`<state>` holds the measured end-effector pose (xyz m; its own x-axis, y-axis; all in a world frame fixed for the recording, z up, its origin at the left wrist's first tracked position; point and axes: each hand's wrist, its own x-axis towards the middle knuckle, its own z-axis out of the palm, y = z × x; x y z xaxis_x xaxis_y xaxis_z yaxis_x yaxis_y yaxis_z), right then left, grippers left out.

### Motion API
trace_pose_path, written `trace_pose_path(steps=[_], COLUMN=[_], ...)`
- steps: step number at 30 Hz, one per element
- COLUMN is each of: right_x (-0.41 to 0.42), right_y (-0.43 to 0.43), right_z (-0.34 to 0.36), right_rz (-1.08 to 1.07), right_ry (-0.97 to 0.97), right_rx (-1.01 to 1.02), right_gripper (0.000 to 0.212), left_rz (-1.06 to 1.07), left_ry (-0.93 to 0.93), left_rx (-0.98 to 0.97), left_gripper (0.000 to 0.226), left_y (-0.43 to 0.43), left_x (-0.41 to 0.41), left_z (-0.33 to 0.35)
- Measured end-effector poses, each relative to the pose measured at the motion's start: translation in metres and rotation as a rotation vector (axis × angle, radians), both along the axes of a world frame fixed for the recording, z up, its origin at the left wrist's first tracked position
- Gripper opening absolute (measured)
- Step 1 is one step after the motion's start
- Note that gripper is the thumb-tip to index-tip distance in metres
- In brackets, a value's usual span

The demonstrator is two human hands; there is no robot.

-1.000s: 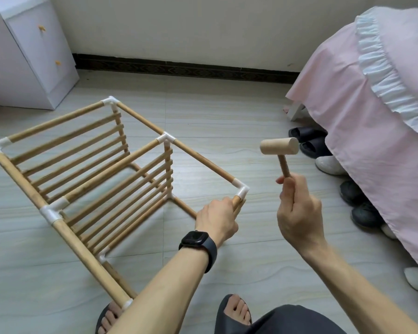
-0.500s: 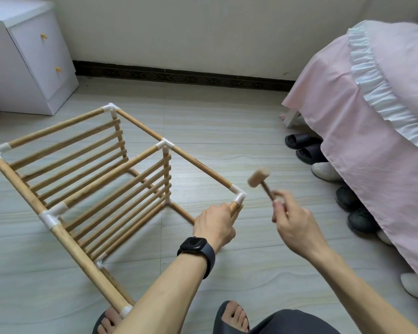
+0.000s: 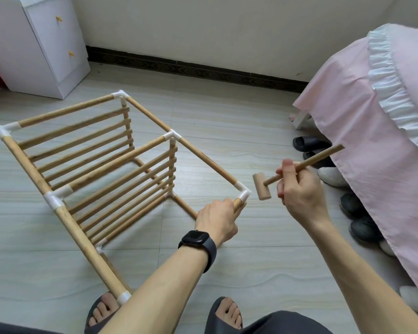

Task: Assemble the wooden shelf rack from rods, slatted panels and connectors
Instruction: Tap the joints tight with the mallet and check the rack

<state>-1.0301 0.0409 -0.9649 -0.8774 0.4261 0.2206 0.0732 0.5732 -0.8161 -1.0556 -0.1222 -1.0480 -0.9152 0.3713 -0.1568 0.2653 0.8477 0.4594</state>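
Just beyond the left hand (image 3: 217,220), the wooden rack (image 3: 94,150) sits on the tiled floor (image 3: 227,116), its two slatted panels (image 3: 126,189) standing on edge and joined by long rods through white corner connectors. The left hand is closed round a short rod (image 3: 237,203) right below the nearest corner connector (image 3: 243,192), knuckles up. A black watch (image 3: 195,240) with a dark, blank screen sits on that wrist. To the right of it, the right hand (image 3: 299,191) grips the handle of a small wooden mallet (image 3: 261,186) near its head, thumb laid along the handle, whose free end sticks out past the hand toward the bed (image 3: 408,68). The mallet's head hangs just beside the corner connector, a narrow gap between them. Right of the right hand, a pink cover (image 3: 372,141) with a white frill drapes the bed, and several shoes (image 3: 309,143) lie under its edge. Far beyond the left hand stands a white cabinet (image 3: 48,44) with two small knobs. Two feet in dark sandals (image 3: 101,312) rest on the floor near the left forearm.
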Motion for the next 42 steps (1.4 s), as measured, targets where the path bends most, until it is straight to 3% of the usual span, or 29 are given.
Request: trace_pose_path(steps=[3,4,7,8,11,12,15,16,19,20,24,31,34,38,42], right_x=[-0.016,-0.020,-0.034,-0.041,-0.046,-0.043,-0.033,-0.034,-0.034,-0.031,-0.027,0.000,0.015,0.024,0.021], right_y=[-0.012,-0.019,-0.028,-0.025,-0.019,-0.021,-0.030,-0.029,-0.024,-0.025,-0.032,-0.029,-0.027,-0.033,-0.047], right_z=[0.000,-0.006,-0.023,-0.021,-0.011,-0.016,-0.038,-0.036,-0.025,-0.027,-0.051,-0.068,-0.070,-0.068,-0.064], right_rz=[-0.045,-0.040,0.034,0.029,-0.053,-0.053,0.078,0.079,-0.069,-0.078,0.089,-0.038,-0.027,0.064,0.144], right_ry=[0.253,0.228,-0.094,-0.088,0.237,0.253,-0.062,-0.049,0.318,0.344,-0.088,-0.025,-0.031,-0.040,-0.061], right_rx=[0.034,0.106,0.314,0.358,0.295,0.311,0.421,0.400,0.325,0.314,0.380,0.107,0.091,0.146,0.222], right_gripper=[0.047,0.044,0.041,0.042,0.040,0.039,0.036,0.039,0.049,0.051,0.045,0.048,0.049,0.031,0.020], left_rz=[0.005,0.008,0.007,0.009,0.003,0.005,-0.007,-0.001,0.003,0.007,0.008,-0.078,-0.267,-0.385,-0.297], left_ry=[0.005,0.010,0.012,0.012,0.011,0.013,0.010,0.009,0.021,0.023,0.028,-0.047,-0.125,-0.050,0.035], left_rx=[0.008,0.010,0.012,0.012,0.005,0.003,0.001,0.001,-0.005,-0.003,-0.009,-0.034,-0.156,-0.381,-0.582], left_gripper=[0.012,0.013,0.015,0.015,0.013,0.014,0.015,0.015,0.015,0.014,0.015,0.025,0.043,0.065,0.026], left_y=[0.000,0.001,0.001,0.002,0.002,0.001,0.002,0.002,0.003,0.002,0.005,-0.009,-0.037,-0.099,-0.165], left_x=[0.000,0.000,0.000,-0.001,-0.002,-0.003,-0.002,-0.001,-0.002,-0.003,-0.001,0.002,-0.001,-0.009,-0.018], left_z=[-0.003,-0.003,-0.003,-0.003,-0.005,-0.005,-0.006,-0.006,-0.008,-0.008,-0.007,0.002,0.016,0.045,0.067])
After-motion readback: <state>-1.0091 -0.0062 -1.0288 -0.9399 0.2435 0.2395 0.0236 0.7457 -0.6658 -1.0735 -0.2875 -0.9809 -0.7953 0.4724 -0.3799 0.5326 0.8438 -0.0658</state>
